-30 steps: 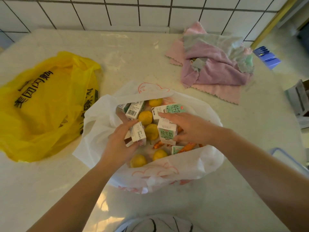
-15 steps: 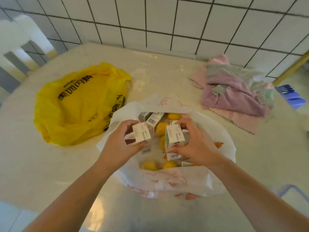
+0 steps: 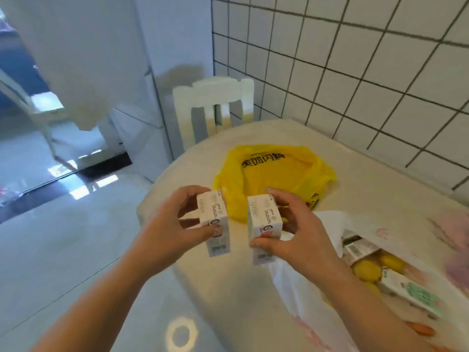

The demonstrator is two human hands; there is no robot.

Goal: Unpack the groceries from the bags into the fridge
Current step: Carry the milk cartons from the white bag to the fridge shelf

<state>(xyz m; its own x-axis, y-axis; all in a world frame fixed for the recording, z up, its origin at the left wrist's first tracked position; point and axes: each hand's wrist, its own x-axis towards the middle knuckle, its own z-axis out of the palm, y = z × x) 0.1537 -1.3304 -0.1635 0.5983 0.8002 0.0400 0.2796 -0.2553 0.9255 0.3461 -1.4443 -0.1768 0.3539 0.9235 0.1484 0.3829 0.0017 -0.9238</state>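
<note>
My left hand (image 3: pixel 165 232) grips a small white milk carton (image 3: pixel 214 222) above the table's left edge. My right hand (image 3: pixel 297 232) grips a second white milk carton (image 3: pixel 264 224) beside it, fingers and thumb round its sides. Both cartons are lifted clear of the white shopping bag (image 3: pixel 299 290), which lies open at the lower right with more milk cartons (image 3: pixel 411 293), yellow fruit (image 3: pixel 365 271) and carrots (image 3: pixel 418 329) inside. A yellow plastic bag (image 3: pixel 274 174) lies crumpled on the table behind my hands.
The round pale table (image 3: pixel 368 158) stands against a white tiled wall (image 3: pixel 355 59). A white chair (image 3: pixel 213 107) sits at the table's far left side. Glossy tiled floor (image 3: pixel 50 237) spreads to the left, with a white appliance or wall panel (image 3: pixel 114 59) beyond.
Both hands have lifted their cartons out of the white bag, and my view has swung left away from the table toward the floor and chair.
</note>
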